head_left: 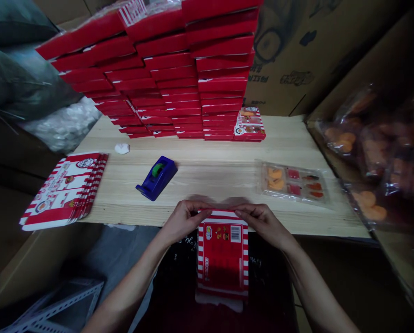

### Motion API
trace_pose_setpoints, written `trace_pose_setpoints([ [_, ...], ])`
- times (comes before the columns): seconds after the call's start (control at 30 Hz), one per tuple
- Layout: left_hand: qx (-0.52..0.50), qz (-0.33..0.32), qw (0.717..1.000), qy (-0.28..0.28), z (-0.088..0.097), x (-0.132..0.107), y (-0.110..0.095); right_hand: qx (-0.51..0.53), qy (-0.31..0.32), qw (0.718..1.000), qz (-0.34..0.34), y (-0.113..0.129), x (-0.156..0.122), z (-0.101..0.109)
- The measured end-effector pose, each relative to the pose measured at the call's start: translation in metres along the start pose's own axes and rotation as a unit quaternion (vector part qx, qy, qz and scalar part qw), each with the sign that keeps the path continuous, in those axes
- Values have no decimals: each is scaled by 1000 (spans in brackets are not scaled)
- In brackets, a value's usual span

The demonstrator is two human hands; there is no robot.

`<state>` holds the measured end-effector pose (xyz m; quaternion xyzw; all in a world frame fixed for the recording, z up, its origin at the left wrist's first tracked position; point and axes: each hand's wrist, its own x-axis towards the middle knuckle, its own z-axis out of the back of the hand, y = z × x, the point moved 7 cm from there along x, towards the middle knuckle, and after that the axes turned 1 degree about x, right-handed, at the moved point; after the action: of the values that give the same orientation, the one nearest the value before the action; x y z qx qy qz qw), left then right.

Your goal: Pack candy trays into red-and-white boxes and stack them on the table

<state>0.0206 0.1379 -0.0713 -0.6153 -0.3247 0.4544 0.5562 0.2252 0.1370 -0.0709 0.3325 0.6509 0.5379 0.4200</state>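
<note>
A red and white striped box (222, 256) hangs over the front edge of the wooden table (210, 162), its back label facing me. My left hand (183, 219) pinches the box's top left corner. Pinching the top right corner is my right hand (260, 222). The fingertips of both hands are a little blurred at the box's top flap. A clear plastic tray of orange and red sweets (293, 181) lies on the table to the right of my hands.
A blue tape dispenser (156, 177) sits left of centre. Flat striped box blanks (64, 189) are stacked at the left edge. A tall pile of red boxes (165, 69) fills the back. Bags of sweets (376, 152) lie in a carton on the right.
</note>
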Motion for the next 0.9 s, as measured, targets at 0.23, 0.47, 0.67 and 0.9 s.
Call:
trace_pose_setpoints([
  [0.23,186,-77,979,-4,-7,5,-31,-3,1,1000,20,3,3,-12],
  [0.47,188,-120,973,51,-21,14,-50,156,-3,987,-35,-4,-8,-11],
  [0.67,191,-97,976,23,-20,13,-35,230,-21,971,-57,-16,-15,-9],
  [0.9,241,-69,968,23,-22,12,-33,216,-39,973,-67,-10,-14,-12],
])
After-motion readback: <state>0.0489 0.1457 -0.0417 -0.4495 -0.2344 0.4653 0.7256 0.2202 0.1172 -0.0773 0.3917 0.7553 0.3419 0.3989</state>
